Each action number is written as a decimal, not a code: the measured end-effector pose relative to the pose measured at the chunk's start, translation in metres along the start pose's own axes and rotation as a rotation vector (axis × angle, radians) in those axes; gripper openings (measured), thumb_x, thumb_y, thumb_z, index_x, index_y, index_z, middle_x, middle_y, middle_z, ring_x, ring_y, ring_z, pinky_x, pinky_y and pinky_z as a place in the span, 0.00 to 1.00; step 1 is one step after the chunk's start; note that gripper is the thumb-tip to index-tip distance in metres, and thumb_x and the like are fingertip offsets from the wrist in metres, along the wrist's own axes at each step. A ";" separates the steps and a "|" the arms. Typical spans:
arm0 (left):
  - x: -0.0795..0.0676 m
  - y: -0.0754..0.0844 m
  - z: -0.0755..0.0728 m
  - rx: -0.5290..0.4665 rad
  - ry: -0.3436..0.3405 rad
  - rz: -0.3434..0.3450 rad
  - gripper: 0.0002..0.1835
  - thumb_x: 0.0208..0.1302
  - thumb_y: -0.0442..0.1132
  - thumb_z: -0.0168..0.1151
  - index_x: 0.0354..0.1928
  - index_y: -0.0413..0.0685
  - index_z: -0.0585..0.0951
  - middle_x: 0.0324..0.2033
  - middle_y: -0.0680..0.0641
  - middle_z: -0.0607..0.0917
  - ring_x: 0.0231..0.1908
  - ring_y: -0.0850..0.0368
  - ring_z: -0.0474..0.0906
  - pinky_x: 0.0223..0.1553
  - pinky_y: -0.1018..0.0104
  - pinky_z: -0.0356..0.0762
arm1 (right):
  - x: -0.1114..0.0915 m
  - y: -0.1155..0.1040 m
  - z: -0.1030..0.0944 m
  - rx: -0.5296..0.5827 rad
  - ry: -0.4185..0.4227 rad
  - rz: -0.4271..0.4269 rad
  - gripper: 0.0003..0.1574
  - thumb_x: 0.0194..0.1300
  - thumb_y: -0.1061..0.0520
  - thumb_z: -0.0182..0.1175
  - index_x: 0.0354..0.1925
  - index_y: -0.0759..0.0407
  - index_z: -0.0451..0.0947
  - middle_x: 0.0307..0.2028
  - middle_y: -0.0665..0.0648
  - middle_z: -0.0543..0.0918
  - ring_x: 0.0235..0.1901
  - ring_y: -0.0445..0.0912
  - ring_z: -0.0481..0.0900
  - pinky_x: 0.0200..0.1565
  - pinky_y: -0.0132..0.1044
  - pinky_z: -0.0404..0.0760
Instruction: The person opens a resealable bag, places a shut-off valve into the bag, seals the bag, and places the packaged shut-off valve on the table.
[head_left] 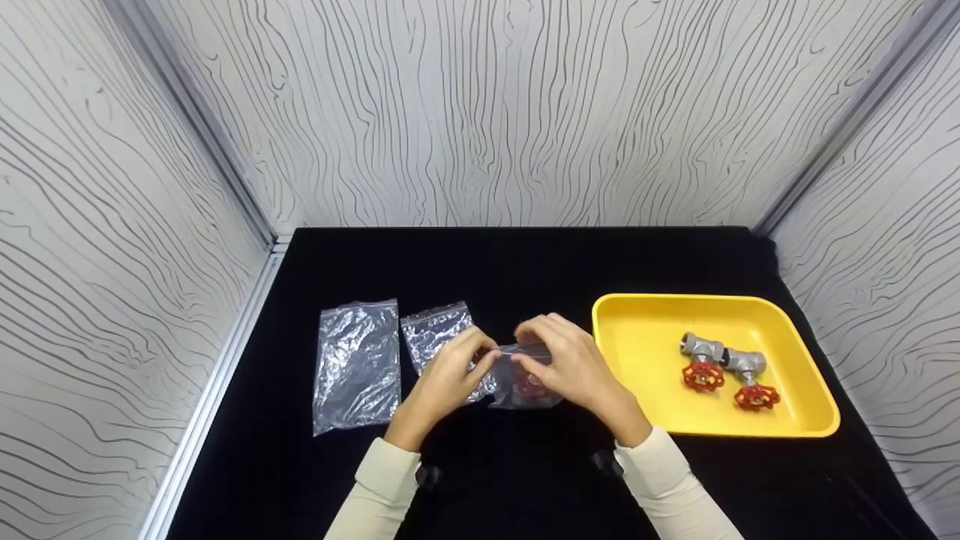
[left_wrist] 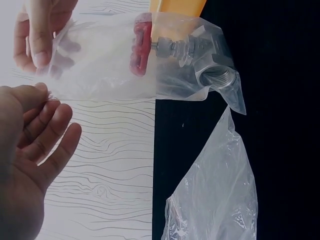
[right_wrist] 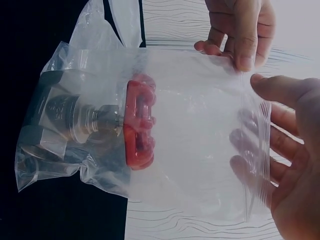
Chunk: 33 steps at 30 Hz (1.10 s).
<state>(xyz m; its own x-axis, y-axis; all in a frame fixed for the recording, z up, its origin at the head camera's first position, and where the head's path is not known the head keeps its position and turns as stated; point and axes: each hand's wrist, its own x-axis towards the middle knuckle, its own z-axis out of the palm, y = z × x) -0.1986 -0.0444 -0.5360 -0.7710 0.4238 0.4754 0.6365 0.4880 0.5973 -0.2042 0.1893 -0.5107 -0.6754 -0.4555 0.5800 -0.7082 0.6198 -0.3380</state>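
Note:
A clear zip bag hangs upright between both hands, with a metal valve inside it. The valve's red handwheel faces the bag's mouth, and its grey body sits at the bottom. My left hand pinches one top corner of the bag between thumb and index finger. Along the same top edge, my right hand grips the bag near its seal strip, thumb in front and fingers behind the film. In the head view the hands partly cover the bag.
Right of the hands stands a yellow tray holding two valves with red handwheels. A flat zip bag lies at the left on the black cloth. Another bag lies partly behind my left hand. Patterned white panels surround the table.

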 end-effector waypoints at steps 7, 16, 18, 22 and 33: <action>0.000 0.000 0.002 0.030 -0.006 -0.014 0.06 0.78 0.41 0.63 0.45 0.46 0.86 0.40 0.50 0.86 0.37 0.60 0.82 0.42 0.67 0.85 | 0.002 -0.002 0.004 -0.044 -0.027 -0.041 0.07 0.65 0.52 0.76 0.39 0.50 0.88 0.38 0.47 0.88 0.38 0.44 0.79 0.41 0.39 0.83; -0.001 -0.001 0.001 0.049 0.001 0.023 0.08 0.78 0.42 0.62 0.44 0.47 0.86 0.39 0.50 0.86 0.38 0.59 0.83 0.43 0.66 0.85 | 0.002 -0.004 0.009 -0.049 -0.002 -0.052 0.08 0.61 0.57 0.78 0.35 0.50 0.86 0.34 0.46 0.87 0.35 0.43 0.78 0.39 0.38 0.81; 0.000 -0.001 0.001 0.056 0.000 0.025 0.08 0.78 0.43 0.62 0.44 0.47 0.86 0.39 0.50 0.86 0.38 0.59 0.83 0.43 0.65 0.85 | 0.002 -0.004 0.009 -0.047 -0.003 -0.047 0.09 0.60 0.58 0.78 0.35 0.50 0.85 0.33 0.46 0.86 0.35 0.43 0.78 0.38 0.38 0.81; 0.001 0.000 0.000 0.059 0.000 0.033 0.09 0.78 0.43 0.62 0.44 0.46 0.86 0.39 0.50 0.86 0.38 0.59 0.83 0.43 0.66 0.85 | 0.002 -0.005 0.009 -0.035 -0.012 -0.030 0.09 0.60 0.57 0.78 0.35 0.50 0.84 0.33 0.46 0.85 0.35 0.42 0.77 0.38 0.38 0.81; 0.000 0.000 0.003 0.068 0.032 0.078 0.02 0.76 0.36 0.66 0.42 0.49 0.85 0.37 0.51 0.86 0.35 0.62 0.81 0.39 0.70 0.84 | 0.003 -0.006 0.011 -0.083 -0.009 -0.049 0.08 0.58 0.57 0.76 0.34 0.50 0.85 0.32 0.46 0.85 0.33 0.43 0.76 0.36 0.38 0.79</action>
<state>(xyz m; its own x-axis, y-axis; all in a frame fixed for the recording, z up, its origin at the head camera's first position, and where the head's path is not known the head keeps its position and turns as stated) -0.1990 -0.0421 -0.5382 -0.7185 0.4388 0.5397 0.6939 0.5053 0.5129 -0.2038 0.1771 -0.5149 -0.6426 -0.4919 0.5874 -0.7211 0.6475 -0.2466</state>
